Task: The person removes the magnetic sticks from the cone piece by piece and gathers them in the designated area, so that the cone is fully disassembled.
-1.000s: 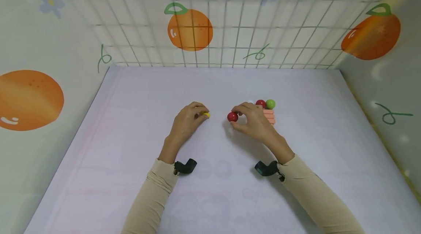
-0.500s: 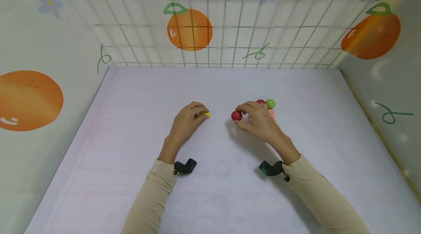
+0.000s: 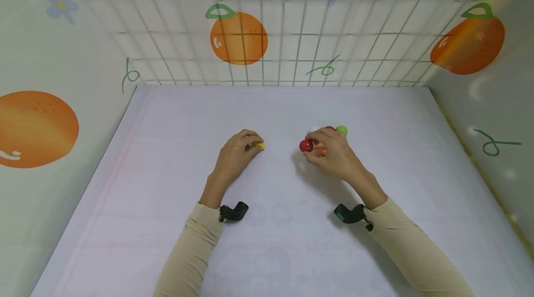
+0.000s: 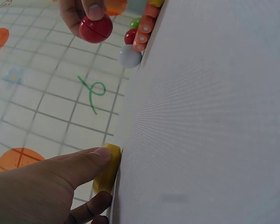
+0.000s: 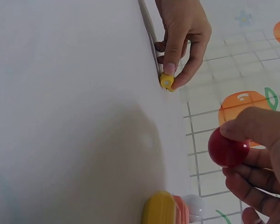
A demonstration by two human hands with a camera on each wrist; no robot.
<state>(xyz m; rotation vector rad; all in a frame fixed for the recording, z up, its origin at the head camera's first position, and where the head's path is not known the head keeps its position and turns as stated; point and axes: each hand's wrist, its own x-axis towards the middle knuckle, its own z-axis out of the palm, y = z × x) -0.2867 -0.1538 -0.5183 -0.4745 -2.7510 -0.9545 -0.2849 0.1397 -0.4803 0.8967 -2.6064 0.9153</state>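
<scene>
My left hand (image 3: 236,155) pinches a short yellow stick (image 4: 107,169) at the table surface; a small round hole shows in its end in the right wrist view. Between the thumb and fingers of my right hand (image 3: 333,155) is a glossy red ball (image 3: 306,145), held above the table. In the left wrist view a thin seam line runs around this ball. Under and behind the right hand lie salmon-coloured sticks (image 4: 143,35), partly hidden in the head view. A white ball (image 4: 129,56), a second red ball (image 3: 329,128) and a green ball (image 3: 341,129) sit beside them.
A yellow piece (image 5: 159,208) lies by the salmon sticks, near the right hand. The pale table (image 3: 187,111) meets an upright cloth (image 3: 288,23) with grid lines and printed oranges at the back; printed walls stand on both sides.
The right hand has moved a little to the right with the red ball, covering more of the salmon sticks. The left hand stays in place on the yellow stick.
</scene>
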